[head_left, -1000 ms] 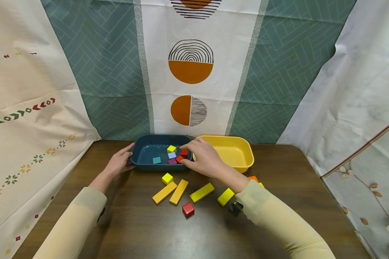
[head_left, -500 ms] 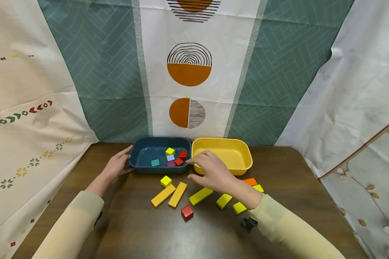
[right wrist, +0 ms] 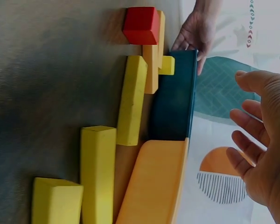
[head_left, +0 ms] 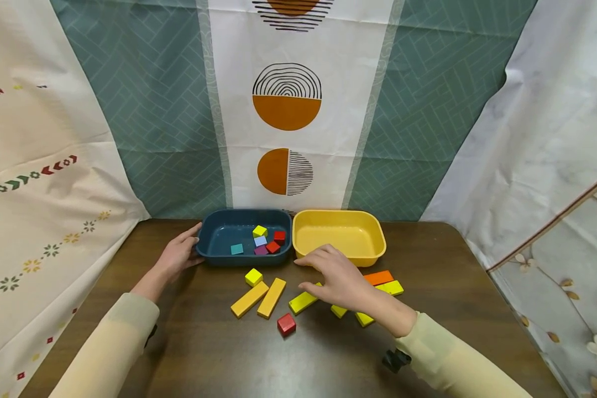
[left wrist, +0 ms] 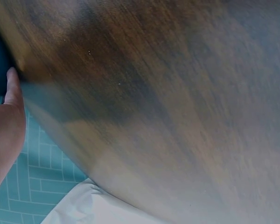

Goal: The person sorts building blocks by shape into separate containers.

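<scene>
My left hand (head_left: pixel 176 255) touches the left end of a dark blue bin (head_left: pixel 244 260), its fingers lying loosely along the wall. Inside that bin sit several small blocks: a yellow one (head_left: pixel 260 231), a teal one (head_left: pixel 236 249), a light blue, a purple and two red ones. With fingers spread and holding nothing, my right hand (head_left: pixel 338 279) hovers in front of a yellow bin (head_left: pixel 348 240). Beneath it, partly hidden, are a long yellow block (head_left: pixel 302 301) and other yellow blocks (right wrist: pixel 98 172). An orange block (head_left: pixel 380 277) lies beyond the wrist.
On the brown wooden table (head_left: pixel 219 354), a yellow cube (head_left: pixel 254 277), two long orange-yellow blocks (head_left: pixel 249 299) and a red cube (head_left: pixel 286 325) lie before the blue bin. A patterned cloth (head_left: pixel 288 121) hangs right behind both bins.
My right hand has drawn back from over the blue bin, toward me and to the right, its fingers empty. The left hand stays at the blue bin's end.
</scene>
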Tool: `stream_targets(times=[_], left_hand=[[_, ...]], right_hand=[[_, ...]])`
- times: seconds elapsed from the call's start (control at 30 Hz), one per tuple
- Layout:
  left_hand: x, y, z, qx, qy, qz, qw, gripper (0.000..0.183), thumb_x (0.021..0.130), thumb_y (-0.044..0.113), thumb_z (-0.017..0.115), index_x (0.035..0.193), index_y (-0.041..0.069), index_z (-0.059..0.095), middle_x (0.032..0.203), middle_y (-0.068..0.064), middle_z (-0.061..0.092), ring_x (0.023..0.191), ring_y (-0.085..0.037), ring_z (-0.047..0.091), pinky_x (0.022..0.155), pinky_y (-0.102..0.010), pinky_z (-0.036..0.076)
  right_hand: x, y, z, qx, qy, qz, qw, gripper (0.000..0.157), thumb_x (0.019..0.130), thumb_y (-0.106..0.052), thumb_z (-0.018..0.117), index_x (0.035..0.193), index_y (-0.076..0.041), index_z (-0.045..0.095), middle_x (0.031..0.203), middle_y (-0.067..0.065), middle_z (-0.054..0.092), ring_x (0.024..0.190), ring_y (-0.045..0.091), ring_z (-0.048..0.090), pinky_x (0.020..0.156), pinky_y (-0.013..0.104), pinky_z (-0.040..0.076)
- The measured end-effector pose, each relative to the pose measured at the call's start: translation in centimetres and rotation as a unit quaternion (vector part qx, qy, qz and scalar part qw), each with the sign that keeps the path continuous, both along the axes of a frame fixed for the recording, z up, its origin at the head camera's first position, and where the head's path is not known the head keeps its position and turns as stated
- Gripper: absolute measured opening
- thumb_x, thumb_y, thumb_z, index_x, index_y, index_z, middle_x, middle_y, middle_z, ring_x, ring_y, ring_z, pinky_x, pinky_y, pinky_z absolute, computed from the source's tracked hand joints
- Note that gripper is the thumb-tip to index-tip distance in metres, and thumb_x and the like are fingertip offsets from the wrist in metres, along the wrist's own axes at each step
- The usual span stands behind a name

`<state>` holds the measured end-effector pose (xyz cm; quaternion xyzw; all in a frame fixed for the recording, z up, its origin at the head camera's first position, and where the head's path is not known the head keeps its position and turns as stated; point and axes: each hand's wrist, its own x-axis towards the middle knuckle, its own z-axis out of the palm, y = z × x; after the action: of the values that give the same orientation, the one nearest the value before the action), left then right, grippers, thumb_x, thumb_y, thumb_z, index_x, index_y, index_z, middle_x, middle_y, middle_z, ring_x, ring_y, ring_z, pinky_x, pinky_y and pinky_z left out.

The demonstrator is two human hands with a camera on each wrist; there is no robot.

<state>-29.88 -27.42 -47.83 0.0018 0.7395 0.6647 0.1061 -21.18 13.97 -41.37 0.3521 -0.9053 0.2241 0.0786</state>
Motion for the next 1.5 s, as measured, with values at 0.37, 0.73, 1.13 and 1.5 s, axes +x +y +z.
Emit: stream_targets(times=[0.37, 0.73, 1.13, 1.5], left_hand=[[0.1, -0.3, 0.1, -0.005, 0.002, 0.002, 1.0000, 0.056, 0.111, 0.018, 0.027, 0.166, 0.019, 0.014, 0.166, -0.024, 0.016, 0.138, -0.046, 0.039, 0.106, -0.057, 0.040], [-0.3, -0.3, 0.2, -0.001, 0.003, 0.005, 1.0000, 0.056, 0.111, 0.019, 0.028, 0.165, 0.020, 0.015, 0.166, -0.023, 0.016, 0.139, -0.045, 0.039, 0.106, -0.058, 0.040], [-0.4, 0.2, 0.6, 0.000, 0.004, 0.008, 1.0000, 0.056, 0.111, 0.019, 0.029, 0.165, 0.019, 0.015, 0.165, -0.025, 0.017, 0.139, -0.046, 0.040, 0.106, -0.058, 0.040], [0.0, 0.1, -0.1, -0.005, 0.002, 0.009, 0.9999, 0.055, 0.111, 0.017, 0.028, 0.165, 0.017, 0.015, 0.166, -0.025, 0.015, 0.139, -0.047, 0.039, 0.105, -0.058, 0.041]], right_hand=[[0.8, 0.3, -1.1, 0.023, -0.043, 0.027, 0.998, 0.048, 0.090, -0.034, 0.080, 0.134, -0.019, 0.068, 0.126, -0.007, 0.068, 0.116, 0.012, 0.050, 0.096, 0.034, 0.049], [1.4, -0.5, -3.1, 0.073, -0.095, 0.094, 0.988, 0.053, 0.090, -0.038, 0.080, 0.138, -0.020, 0.065, 0.129, -0.010, 0.066, 0.122, 0.013, 0.050, 0.104, 0.037, 0.045], [1.7, -1.3, -4.8, 0.090, -0.062, 0.118, 0.987, 0.046, 0.089, -0.035, 0.080, 0.131, -0.019, 0.069, 0.122, -0.010, 0.067, 0.118, 0.012, 0.051, 0.101, 0.033, 0.046], [2.0, -1.7, -5.9, 0.089, -0.076, 0.118, 0.986, 0.043, 0.089, -0.037, 0.080, 0.128, -0.022, 0.071, 0.120, -0.014, 0.066, 0.116, 0.010, 0.050, 0.098, 0.031, 0.047]])
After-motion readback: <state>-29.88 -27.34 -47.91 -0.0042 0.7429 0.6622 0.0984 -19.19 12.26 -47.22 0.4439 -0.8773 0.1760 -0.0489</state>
